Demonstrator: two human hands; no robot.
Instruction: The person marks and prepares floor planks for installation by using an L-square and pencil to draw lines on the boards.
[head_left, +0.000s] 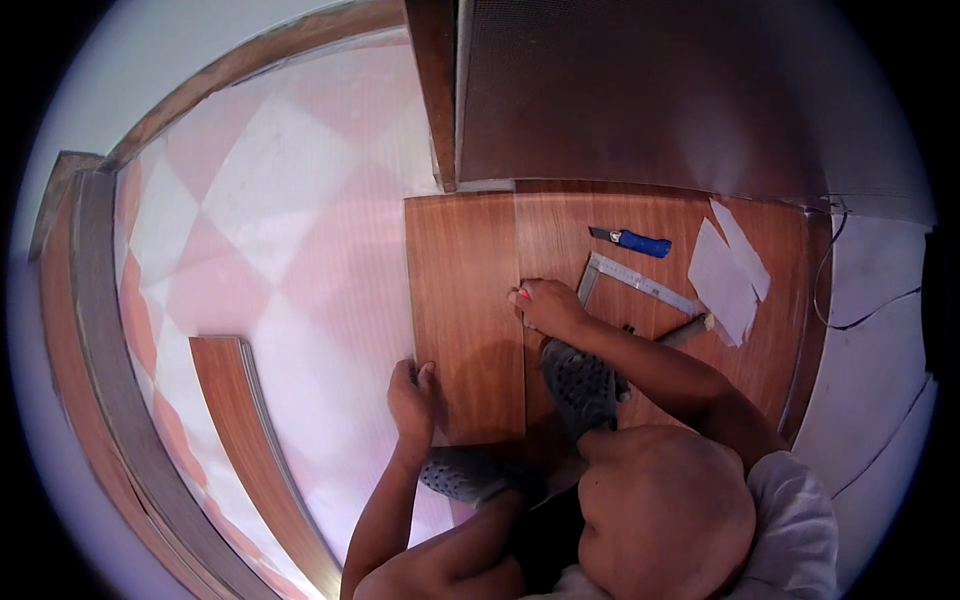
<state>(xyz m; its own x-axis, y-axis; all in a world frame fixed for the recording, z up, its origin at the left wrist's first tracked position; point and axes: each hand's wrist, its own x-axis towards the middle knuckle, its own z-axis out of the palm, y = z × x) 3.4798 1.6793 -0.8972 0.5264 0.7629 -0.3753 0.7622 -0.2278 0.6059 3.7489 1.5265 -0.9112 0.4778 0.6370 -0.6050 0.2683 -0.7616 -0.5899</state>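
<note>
A wood-look floor plank (pixel 465 300) lies in front of me, beside the laid planks on the right. Along its left edge, my left hand (pixel 411 398) is closed, thumb on the top face and fingers at the side. My right hand (pixel 548 305) rests near the seam at the plank's right edge. Its fingers are curled together, and a small red thing shows between them, too covered to name. Right of that hand lies a metal try square (pixel 645 283). Farther back is a blue utility knife (pixel 640 243) with its blade out.
Torn white paper pieces (pixel 725 280) and a dark-handled tool (pixel 685 330) lie on the right planks. Loose stacked planks (pixel 245 430) sit on the pink-and-white sheet (pixel 300 200) at left. A brown door panel (pixel 640 100) stands at the back. My grey clogs (pixel 580 385) touch the work area.
</note>
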